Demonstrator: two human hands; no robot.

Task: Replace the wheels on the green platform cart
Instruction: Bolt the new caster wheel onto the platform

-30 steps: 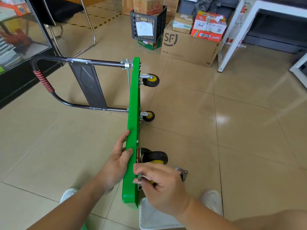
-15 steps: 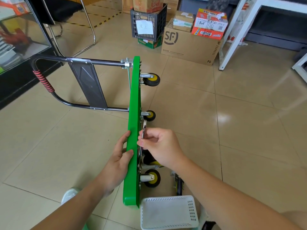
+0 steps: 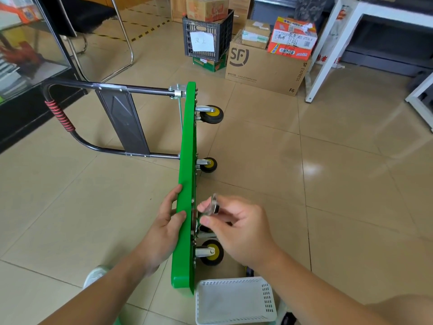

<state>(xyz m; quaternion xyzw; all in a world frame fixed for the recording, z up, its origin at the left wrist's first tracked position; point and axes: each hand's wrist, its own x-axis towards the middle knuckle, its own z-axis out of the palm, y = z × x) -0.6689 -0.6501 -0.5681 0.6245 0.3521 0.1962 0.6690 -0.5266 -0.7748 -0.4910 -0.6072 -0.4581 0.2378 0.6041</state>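
The green platform cart (image 3: pixel 186 160) stands on its long edge on the tiled floor, underside facing right. Its black folding handle (image 3: pixel 98 118) lies out to the left. Three black-and-yellow wheels show on the underside: a far one (image 3: pixel 212 114), a middle one (image 3: pixel 209 164) and a near one (image 3: pixel 212 252). My left hand (image 3: pixel 164 227) grips the cart's upper edge. My right hand (image 3: pixel 236 227) pinches a small blurred metal tool (image 3: pixel 212 205) beside the underside, just above the near wheel. A further wheel behind that hand is mostly hidden.
A white perforated basket (image 3: pixel 235 300) sits on the floor beside the cart's near end. Cardboard boxes (image 3: pixel 264 64) and a black crate (image 3: pixel 207 36) stand at the back. A white table leg (image 3: pixel 322 57) is at the right, a chair frame (image 3: pixel 121 38) and a glass cabinet at the left.
My right hand has come up from the near wheel, risen along the underside, and now holds the small metal tool a little away from the cart. My left hand has kept its grip.
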